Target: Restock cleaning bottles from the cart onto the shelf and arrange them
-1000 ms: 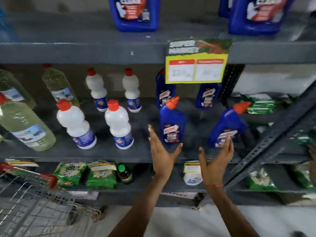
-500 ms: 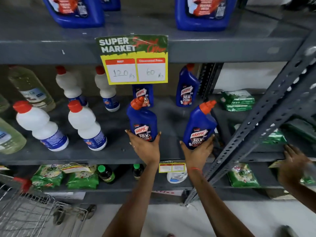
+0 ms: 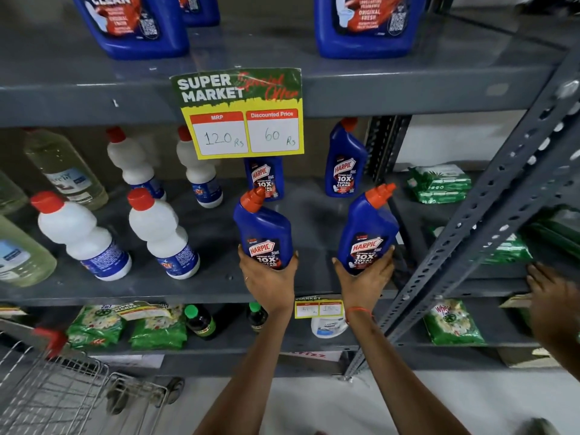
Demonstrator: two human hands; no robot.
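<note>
Two blue Harpic bottles with orange caps stand at the front of the grey middle shelf. My left hand grips the base of the left Harpic bottle. My right hand grips the base of the right Harpic bottle. Both bottles are upright, labels facing me. Behind them stand two more Harpic bottles, one partly hidden by the yellow price sign. The wire cart is at the lower left.
White bottles with red caps and pale green bottles fill the shelf's left side. Large blue jugs sit on the top shelf. Green packets lie to the right. Another person's hand reaches in past the slanted upright.
A second ago both hands were open in front of the front bottles; now each is closed around a bottle's base. The view has shifted, and another person's hand has come in at the right.
</note>
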